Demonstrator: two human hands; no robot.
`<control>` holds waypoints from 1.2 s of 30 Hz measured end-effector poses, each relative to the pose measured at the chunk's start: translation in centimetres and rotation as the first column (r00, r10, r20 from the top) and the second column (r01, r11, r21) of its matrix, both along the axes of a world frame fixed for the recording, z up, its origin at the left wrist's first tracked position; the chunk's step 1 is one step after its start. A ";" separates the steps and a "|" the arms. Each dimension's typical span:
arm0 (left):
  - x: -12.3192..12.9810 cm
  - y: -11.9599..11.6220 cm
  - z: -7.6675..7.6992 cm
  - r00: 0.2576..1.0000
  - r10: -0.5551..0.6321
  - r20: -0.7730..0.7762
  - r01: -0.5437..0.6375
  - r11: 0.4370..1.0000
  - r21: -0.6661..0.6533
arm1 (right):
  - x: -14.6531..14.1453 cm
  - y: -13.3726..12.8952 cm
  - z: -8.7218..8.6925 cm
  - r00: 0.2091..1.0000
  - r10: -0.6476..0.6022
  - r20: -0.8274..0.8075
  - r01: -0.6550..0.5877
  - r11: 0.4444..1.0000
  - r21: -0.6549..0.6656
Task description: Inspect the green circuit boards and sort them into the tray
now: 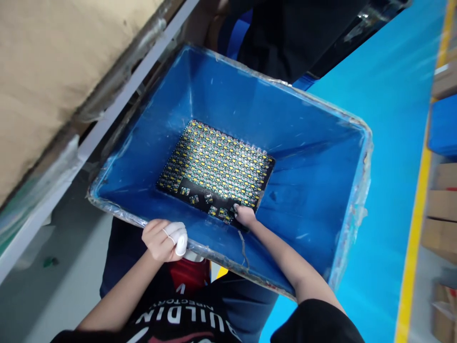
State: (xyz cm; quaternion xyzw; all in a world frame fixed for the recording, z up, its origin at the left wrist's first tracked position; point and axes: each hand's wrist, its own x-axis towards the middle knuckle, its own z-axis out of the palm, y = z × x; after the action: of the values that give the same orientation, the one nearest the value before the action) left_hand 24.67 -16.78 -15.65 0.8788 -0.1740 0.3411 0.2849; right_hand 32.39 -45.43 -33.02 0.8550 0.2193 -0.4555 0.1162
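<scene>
Deep inside a large blue bin point(307, 190) lies a dark sheet point(195, 189) covered with rows of small circuit boards point(221, 159). Several loose boards lie scattered along its near edge. My right hand point(245, 216) reaches into the bin, its fingers closed at the sheet's near right corner, beside the loose boards; whatever its fingertips pinch is too small to name. At the bin's near rim, my left hand point(164, 239) is closed, with white covers on some fingertips; its palm side is hidden.
A tan tabletop point(53, 62) with a pale edge runs along the upper left. Beyond the bin's far rim is a person's dark clothing point(282, 38). Cardboard boxes point(441, 205) and a blue container point(444, 126) stand at the far right, past a yellow floor line point(416, 219).
</scene>
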 end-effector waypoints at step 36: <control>-0.6 0.0 0.1 0.992 -0.020 -0.126 0.026 0.999 0.045 | 4.4 22.1 -3.9 0.962 0.274 0.023 -0.237 0.784 0.574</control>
State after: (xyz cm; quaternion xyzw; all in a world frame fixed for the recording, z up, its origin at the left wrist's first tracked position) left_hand 24.11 -16.77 -15.53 0.9028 -0.1737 0.2775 0.2787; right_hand 36.80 -23.37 -36.91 0.7981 0.4626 -0.3750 -0.0914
